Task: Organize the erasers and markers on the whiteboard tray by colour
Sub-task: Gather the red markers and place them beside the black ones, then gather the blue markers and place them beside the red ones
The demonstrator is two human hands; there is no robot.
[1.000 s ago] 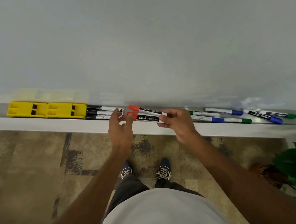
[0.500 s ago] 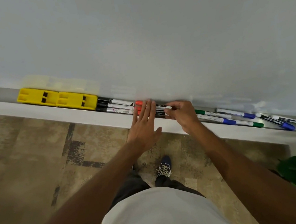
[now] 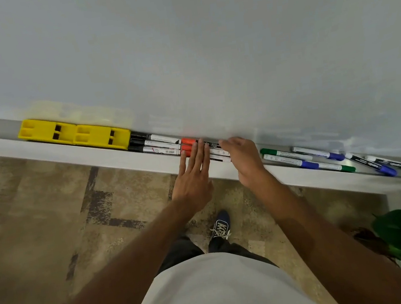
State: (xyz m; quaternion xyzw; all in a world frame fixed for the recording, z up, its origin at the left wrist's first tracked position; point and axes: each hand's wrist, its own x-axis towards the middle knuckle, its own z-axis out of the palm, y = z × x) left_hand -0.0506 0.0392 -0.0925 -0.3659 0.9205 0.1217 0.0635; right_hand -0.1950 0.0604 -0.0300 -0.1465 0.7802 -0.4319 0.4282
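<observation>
On the narrow whiteboard tray [image 3: 69, 153], two slim red-capped markers [image 3: 216, 150] lie side by side — left hand [image 3: 192, 176] flat, fingers straight across them, right hand [image 3: 243, 161] curled over their ends (grip hidden) — beside blocky yellow plastic erasers [image 3: 74, 134].

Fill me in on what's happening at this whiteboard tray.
A person is sorting the tray by colour. Two yellow erasers sit end to end at the left, with the black-capped markers right beside them. The left hand lies flat, its fingers on the two red-capped markers, while the right hand rests at their other end. The green and blue markers to the right lie mixed, not yet grouped.
</observation>
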